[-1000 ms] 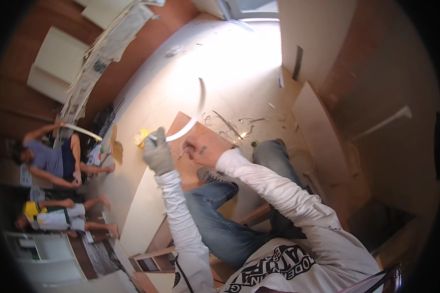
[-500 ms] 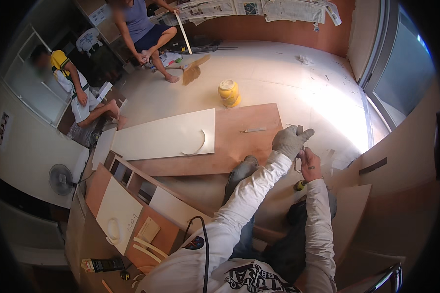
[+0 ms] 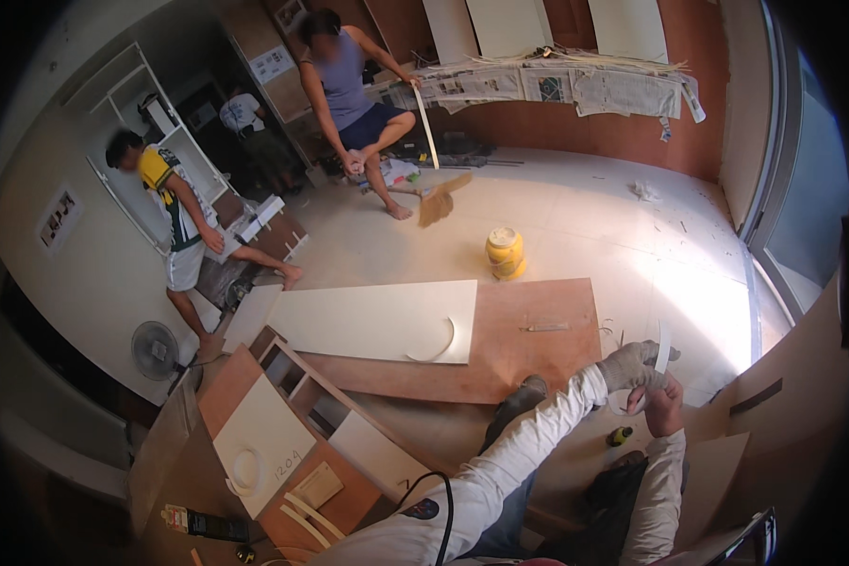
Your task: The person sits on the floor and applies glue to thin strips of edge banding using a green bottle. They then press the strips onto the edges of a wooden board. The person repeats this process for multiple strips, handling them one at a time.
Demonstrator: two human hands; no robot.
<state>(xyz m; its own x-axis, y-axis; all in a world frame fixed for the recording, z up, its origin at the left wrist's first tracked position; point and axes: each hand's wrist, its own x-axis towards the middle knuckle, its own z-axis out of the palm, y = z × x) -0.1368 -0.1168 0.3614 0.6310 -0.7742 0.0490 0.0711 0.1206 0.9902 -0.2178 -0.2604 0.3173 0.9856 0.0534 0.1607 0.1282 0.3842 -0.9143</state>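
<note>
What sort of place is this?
Probably a room being fitted out: boards lie about, newspaper hangs along the back, and a yellow tub stands on the floor.

Left hand (image 3: 629,366): plain grey glove (image 3: 619,372). Strip (image 3: 664,345) at its fingers: plain white. Sleeve (image 3: 547,415) behind it: off-white. Left of that hand: board (image 3: 566,311) reddish brown, panel (image 3: 377,321) cream. Beyond the hand, leftward: bucket (image 3: 507,260) yellow, broom (image 3: 441,202) straw tan. Farther left of it: one person's top (image 3: 342,92) grey-violet, shorts (image 3: 373,128) navy; another's shirt (image 3: 157,170) yellow, white, dark green. Left of right hand (image 3: 662,407): small item (image 3: 620,436) black and yellow-green.
</note>
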